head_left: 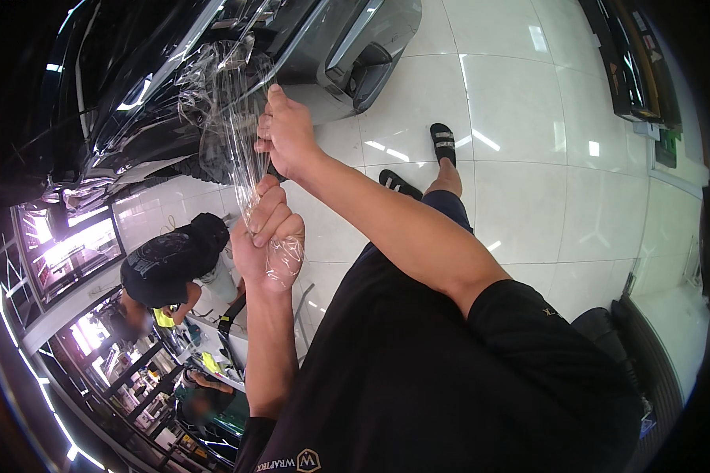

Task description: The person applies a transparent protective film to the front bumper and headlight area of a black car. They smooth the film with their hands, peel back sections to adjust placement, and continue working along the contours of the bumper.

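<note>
A sheet of clear plastic film (227, 102) hangs crumpled off the glossy black car body (126, 87) at the upper left. My left hand (270, 236) is closed around the lower bunched end of the film. My right hand (285, 134) is higher, pinching the same film between fingers and thumb, close to the car's grey trim panel (347, 47). The film stretches in a twisted strip between the two hands.
White glossy floor tiles (521, 118) spread to the right, with my sandalled feet (443, 143) on them. A person in a black shirt (170, 264) bends over a work table (213, 339) at lower left. Dark shelving (635, 71) lines the right wall.
</note>
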Available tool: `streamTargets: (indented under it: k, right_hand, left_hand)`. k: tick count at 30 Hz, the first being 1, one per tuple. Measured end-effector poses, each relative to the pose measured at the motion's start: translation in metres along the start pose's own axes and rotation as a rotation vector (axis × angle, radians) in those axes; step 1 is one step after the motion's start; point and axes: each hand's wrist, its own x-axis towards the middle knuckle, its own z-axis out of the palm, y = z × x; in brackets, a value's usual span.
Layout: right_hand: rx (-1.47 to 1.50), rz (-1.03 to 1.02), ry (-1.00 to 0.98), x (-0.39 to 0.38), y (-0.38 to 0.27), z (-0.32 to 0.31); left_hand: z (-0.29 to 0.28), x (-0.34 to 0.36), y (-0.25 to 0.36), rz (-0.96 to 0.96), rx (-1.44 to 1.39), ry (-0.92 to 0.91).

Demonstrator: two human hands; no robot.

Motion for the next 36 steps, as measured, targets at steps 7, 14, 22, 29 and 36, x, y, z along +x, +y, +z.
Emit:
streamTargets:
  k: [7, 14, 22, 29, 36]
  right_hand:
    - [-0.006, -0.018, -0.005, -0.005, 0.002, -0.001]
    - [-0.012, 0.039, -0.003, -0.008, -0.002, -0.003]
    - [-0.163, 0.14, -0.112, 0.014, -0.014, -0.051]
    - [-0.288, 0.499, -0.015, 0.066, -0.128, -0.05]
    - [-0.497, 1.054, -0.276, 0.236, -0.161, -0.05]
  left_hand:
    - [-0.003, -0.003, 0.0, 0.012, -0.005, 0.014]
    - [-0.003, -0.006, -0.003, 0.011, 0.01, 0.024]
    - [-0.033, -0.01, -0.012, 0.035, 0.276, 0.269]
    - [-0.075, 0.053, -0.061, 0.368, 0.616, 0.054]
    - [-0.115, 0.123, -0.076, 0.995, 1.085, 0.066]
